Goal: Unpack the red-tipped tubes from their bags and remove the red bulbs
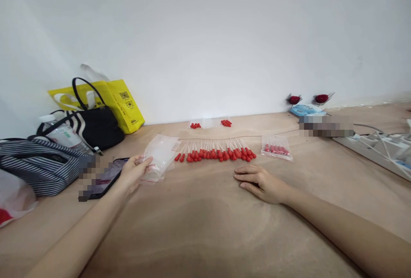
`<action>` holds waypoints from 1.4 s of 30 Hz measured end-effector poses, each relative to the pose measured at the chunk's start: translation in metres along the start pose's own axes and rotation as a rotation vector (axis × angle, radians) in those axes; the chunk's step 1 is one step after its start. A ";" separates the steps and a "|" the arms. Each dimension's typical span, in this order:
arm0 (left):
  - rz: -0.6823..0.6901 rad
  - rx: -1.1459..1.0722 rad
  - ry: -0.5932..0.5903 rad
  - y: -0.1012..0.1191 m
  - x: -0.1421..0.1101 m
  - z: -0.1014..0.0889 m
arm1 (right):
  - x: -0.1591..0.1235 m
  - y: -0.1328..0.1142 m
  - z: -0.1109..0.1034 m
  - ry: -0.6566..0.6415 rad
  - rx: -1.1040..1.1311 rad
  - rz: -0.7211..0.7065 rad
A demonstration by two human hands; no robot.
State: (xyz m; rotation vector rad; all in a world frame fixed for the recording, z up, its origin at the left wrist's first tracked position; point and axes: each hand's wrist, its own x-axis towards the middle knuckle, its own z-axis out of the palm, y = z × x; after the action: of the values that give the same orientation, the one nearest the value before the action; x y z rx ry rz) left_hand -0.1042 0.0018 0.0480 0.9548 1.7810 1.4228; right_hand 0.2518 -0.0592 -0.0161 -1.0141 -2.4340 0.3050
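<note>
Presently: left hand (pixel 136 170), thumb and fingers pinched on clear plastic bags (pixel 161 153), just left of red-tipped droppers (pixel 221 153) in a row. Right hand (pixel 261 184): fingers loosely spread on table (pixel 192 226). Step, seemingly: taking a bag; next move calls for separating one.

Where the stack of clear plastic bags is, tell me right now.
In the head view, the stack of clear plastic bags is left of centre, held by the left hand, just left of the row of red-tipped items.
</note>
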 end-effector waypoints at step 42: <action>1.022 0.653 -1.173 -0.029 -0.094 0.066 | -0.008 0.118 -0.065 0.416 -0.026 1.305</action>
State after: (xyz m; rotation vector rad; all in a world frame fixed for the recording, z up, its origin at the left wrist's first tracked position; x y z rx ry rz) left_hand -0.0042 -0.0493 0.0119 2.5659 0.7565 0.3434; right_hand 0.3616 0.0192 -0.0074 -2.2660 -1.1241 0.4004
